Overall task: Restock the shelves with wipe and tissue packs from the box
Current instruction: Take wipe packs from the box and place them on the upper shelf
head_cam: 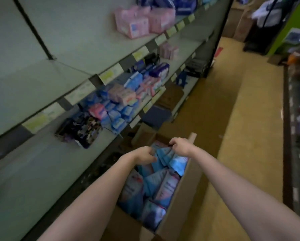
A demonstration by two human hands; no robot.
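I see grey shelves (pixel 62 150) running from nine o'clock up toward one. The top shelf carries pink packs (pixel 142 21) near twelve. The middle shelf carries blue packs (pixel 117 110) with some pink among them, and a dark floral box (pixel 81 131) just beside them toward nine. The tan floor (pixel 232 105) carries an open cardboard box (pixel 178 202) at six, close against the shelves' foot.
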